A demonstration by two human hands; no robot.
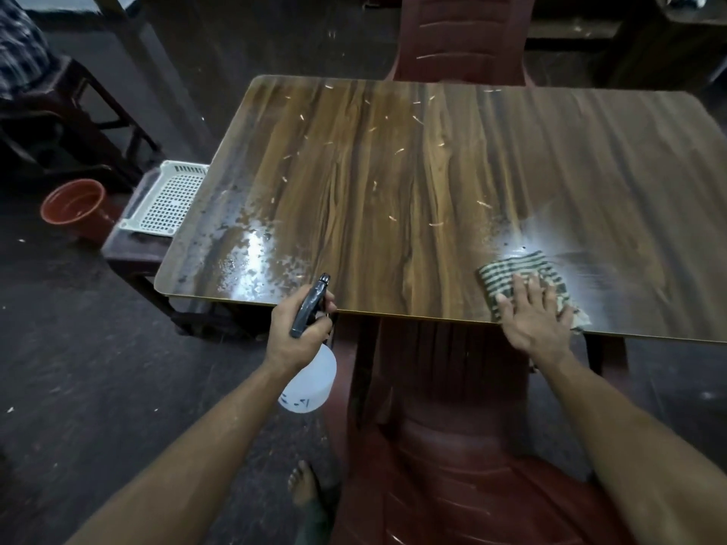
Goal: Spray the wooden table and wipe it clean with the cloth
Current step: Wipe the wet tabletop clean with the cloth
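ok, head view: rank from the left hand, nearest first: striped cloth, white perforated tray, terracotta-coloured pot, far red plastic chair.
From the left hand:
1. White perforated tray, off the table's left edge.
2. Green-and-white striped cloth, under the right hand at the near right edge.
3. Terracotta-coloured pot, on the floor, far left.
4. Red plastic chair, beyond the far edge.

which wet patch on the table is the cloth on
The wet patch near the right front corner: the striped cloth lies on it under the right hand. The left-edge patch has only droplets.
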